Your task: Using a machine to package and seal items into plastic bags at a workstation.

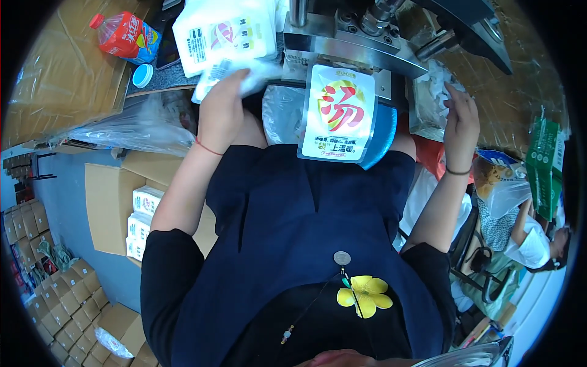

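Observation:
My left hand (pixel 223 109) is closed on the near edge of a white pouch (pixel 257 74), smeared by motion, in front of a stack of flat printed white pouches (pixel 227 37). In front of a metal press (pixel 354 52) another white pouch (pixel 338 113) with large red characters stands out over my lap, its top edge close under the press bar. On the right, my right hand (pixel 461 125) holds nothing that I can see. Its fingers are loosely apart beside a clear bin (pixel 426 113) of crumpled white plastic.
A red-labelled drink bottle (pixel 129 37) lies at the upper left by a blue cap (pixel 142 75). An open carton (pixel 110 211) with packed white pouches stands below left. Stacked cartons (pixel 67 312) line the floor. Another person (pixel 529 241) is at the far right, near a green packet (pixel 543 162).

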`<state>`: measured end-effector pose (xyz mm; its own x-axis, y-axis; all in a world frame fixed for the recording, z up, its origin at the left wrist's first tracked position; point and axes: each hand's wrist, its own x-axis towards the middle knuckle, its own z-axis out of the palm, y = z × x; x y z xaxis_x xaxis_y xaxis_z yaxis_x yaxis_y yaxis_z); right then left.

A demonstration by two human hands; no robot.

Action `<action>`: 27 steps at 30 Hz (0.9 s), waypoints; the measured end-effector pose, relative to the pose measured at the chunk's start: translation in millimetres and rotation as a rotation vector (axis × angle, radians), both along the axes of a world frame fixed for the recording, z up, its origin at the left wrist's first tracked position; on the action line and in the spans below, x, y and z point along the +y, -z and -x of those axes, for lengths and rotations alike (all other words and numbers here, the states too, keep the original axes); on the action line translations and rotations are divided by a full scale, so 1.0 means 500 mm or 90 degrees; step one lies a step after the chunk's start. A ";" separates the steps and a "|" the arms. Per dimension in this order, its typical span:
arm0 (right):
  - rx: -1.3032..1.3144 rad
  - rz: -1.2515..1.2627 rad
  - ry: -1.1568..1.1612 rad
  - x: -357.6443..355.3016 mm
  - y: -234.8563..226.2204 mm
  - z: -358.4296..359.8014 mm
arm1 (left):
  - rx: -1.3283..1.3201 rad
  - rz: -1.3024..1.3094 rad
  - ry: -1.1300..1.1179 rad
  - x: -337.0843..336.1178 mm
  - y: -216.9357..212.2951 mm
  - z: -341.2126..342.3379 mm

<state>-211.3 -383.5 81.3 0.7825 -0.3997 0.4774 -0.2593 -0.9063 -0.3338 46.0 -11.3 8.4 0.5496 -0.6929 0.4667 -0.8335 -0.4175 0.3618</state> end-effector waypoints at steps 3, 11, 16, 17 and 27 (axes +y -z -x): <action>-0.011 -0.271 -0.125 0.085 -0.008 -0.017 | 0.565 0.287 0.004 -0.021 -0.035 0.055; -0.143 -0.574 -0.268 0.221 -0.045 -0.115 | 0.627 0.133 0.170 -0.114 -0.039 0.166; -0.003 -0.328 -0.310 0.167 -0.047 -0.108 | 0.991 0.180 0.273 -0.136 -0.048 0.214; 0.070 -0.363 -0.307 0.165 -0.057 -0.097 | 1.016 0.133 0.285 -0.140 -0.044 0.218; 0.408 0.129 0.124 -0.043 0.017 -0.009 | 1.180 0.233 0.223 -0.190 -0.039 0.156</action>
<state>-206.7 -405.2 73.0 0.8580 -0.5130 0.0254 -0.5124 -0.8516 0.1107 -31.9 -106.5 27.9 0.3343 -0.8850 -0.3239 0.6220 -0.0510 0.7814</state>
